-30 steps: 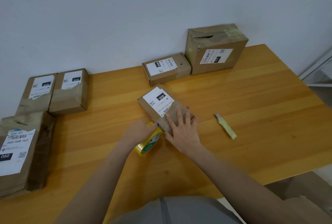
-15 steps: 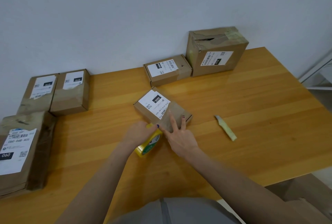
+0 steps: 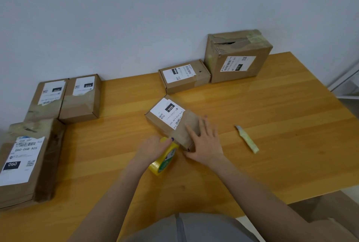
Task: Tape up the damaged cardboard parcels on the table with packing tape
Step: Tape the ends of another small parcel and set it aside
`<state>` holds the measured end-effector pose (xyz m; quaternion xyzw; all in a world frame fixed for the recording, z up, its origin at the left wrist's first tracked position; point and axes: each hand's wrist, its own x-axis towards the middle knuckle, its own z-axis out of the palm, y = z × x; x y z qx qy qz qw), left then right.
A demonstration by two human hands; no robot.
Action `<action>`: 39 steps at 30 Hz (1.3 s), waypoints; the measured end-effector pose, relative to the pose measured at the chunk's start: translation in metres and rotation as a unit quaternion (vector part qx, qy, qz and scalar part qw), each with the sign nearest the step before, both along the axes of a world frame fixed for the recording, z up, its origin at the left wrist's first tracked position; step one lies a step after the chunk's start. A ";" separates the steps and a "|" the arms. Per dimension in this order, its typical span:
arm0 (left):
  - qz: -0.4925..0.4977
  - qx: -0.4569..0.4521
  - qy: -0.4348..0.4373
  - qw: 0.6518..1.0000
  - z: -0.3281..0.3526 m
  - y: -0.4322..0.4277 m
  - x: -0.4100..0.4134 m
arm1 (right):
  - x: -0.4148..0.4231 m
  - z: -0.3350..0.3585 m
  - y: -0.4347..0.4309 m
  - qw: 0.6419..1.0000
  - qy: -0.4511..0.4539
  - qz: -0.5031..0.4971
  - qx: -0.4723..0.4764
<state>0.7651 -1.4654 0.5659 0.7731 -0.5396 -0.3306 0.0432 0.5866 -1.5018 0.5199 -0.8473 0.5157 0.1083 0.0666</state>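
Observation:
A small cardboard parcel (image 3: 167, 113) with a white label lies at an angle in the middle of the wooden table (image 3: 272, 144). My right hand (image 3: 206, 140) rests flat on its near end, fingers straight, over a strip of clear tape. My left hand (image 3: 153, 146) grips a yellow roll of packing tape (image 3: 165, 159) that stands on edge against the parcel's near corner.
A yellowish utility knife (image 3: 247, 139) lies to the right. At the back stand a small parcel (image 3: 184, 75) and a bigger torn box (image 3: 238, 55). On the left sit two small parcels (image 3: 64, 99) and a large labelled one (image 3: 27, 162).
My right hand's fingers slid back and forth along the taped top of the parcel. The parcel turned slightly. My left hand and the roll stayed put.

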 end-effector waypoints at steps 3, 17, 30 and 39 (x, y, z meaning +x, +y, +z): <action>0.021 -0.013 0.010 1.000 -0.001 0.003 0.001 | -0.002 -0.005 -0.005 0.996 -0.050 -0.057 0.053; 0.042 -0.005 0.012 0.999 -0.003 0.001 -0.002 | 0.014 -0.004 -0.003 0.993 -0.024 0.110 0.028; 0.033 -0.005 0.072 0.997 0.005 0.010 0.007 | 0.003 0.014 -0.030 0.990 -0.061 -0.022 0.127; 0.017 -0.145 0.365 0.920 0.075 -0.001 0.033 | -0.014 0.033 -0.051 0.866 -0.319 -0.172 0.345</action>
